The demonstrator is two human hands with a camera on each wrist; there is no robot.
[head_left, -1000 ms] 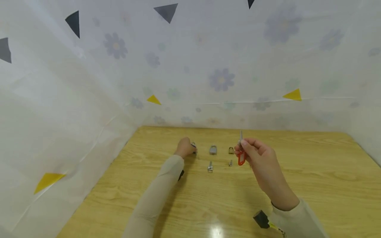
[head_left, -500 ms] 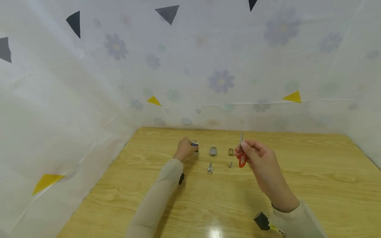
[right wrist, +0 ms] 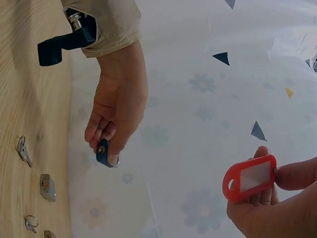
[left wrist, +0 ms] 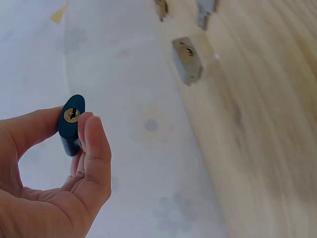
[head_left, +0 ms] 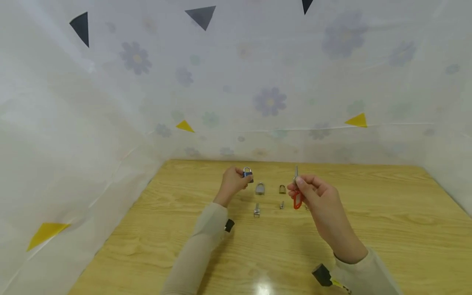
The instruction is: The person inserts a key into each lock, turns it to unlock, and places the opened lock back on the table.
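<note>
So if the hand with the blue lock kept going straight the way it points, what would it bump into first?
Probably nothing on the table. The left hand holds the small blue padlock lifted above the wooden table, aimed toward the flowered white curtain. Depth is hard to judge.

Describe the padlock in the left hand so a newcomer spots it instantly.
Start at the wooden table; above its far middle, the left hand pinches the blue padlock. Unlike the bare-metal padlocks on the table, it has a blue body and is lifted clear.
</note>
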